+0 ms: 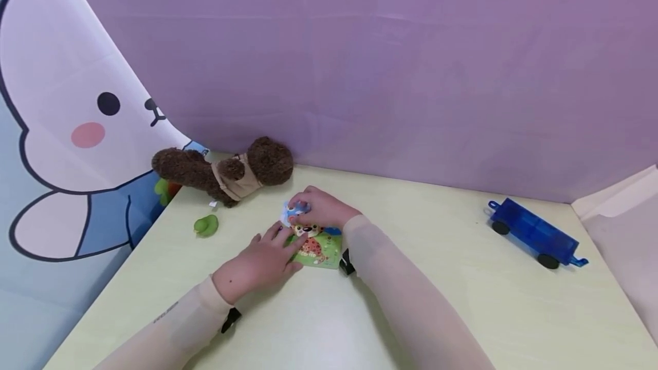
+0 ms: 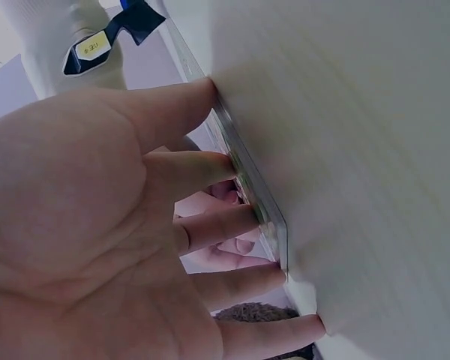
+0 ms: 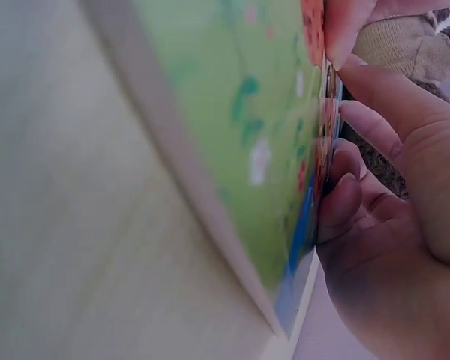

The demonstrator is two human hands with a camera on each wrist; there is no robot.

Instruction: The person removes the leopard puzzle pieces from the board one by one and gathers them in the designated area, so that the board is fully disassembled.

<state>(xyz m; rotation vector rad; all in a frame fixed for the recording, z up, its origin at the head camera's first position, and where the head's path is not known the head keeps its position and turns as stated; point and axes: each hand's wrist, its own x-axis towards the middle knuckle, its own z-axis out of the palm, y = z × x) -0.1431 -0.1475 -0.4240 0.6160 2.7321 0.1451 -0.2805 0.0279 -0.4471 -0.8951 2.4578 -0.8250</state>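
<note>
A green picture puzzle (image 1: 329, 250) of a spotted leopard lies on the table between the hands. My left hand (image 1: 264, 258) rests at its left side, fingers spread and fairly straight; in the left wrist view the fingertips (image 2: 244, 214) touch along the puzzle's edge. Over its upper part is my right hand (image 1: 326, 208), with thumb and fingers bent about a blue puzzle piece (image 1: 299, 208). The right wrist view has the right hand (image 3: 405, 195) close against the picture, its lower fingers curled. Parts of the puzzle's top are hidden beneath the right hand.
Behind the hands lies a brown plush toy (image 1: 241, 173) against the purple backdrop. A small green toy duck (image 1: 206, 225) sits left of the puzzle. Far right on the table (image 1: 437, 278) stands a blue toy wagon (image 1: 534, 233) with black wheels.
</note>
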